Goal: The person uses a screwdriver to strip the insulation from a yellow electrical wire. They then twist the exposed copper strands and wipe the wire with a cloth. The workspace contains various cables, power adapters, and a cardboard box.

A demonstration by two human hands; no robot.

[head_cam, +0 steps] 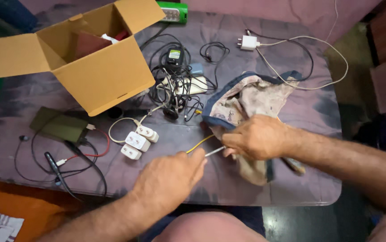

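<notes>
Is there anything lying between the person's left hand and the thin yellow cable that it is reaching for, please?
Nothing visible stands in the way. The left hand already has its fingertips at the near end of the thin yellow cable, while the right hand presses a worn, blue-edged cloth around the cable's other end on the purple table.

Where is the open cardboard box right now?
In the head view, the cardboard box stands at the table's far left, flaps open, beside the tangle of black cables and behind the three white chargers.
</notes>
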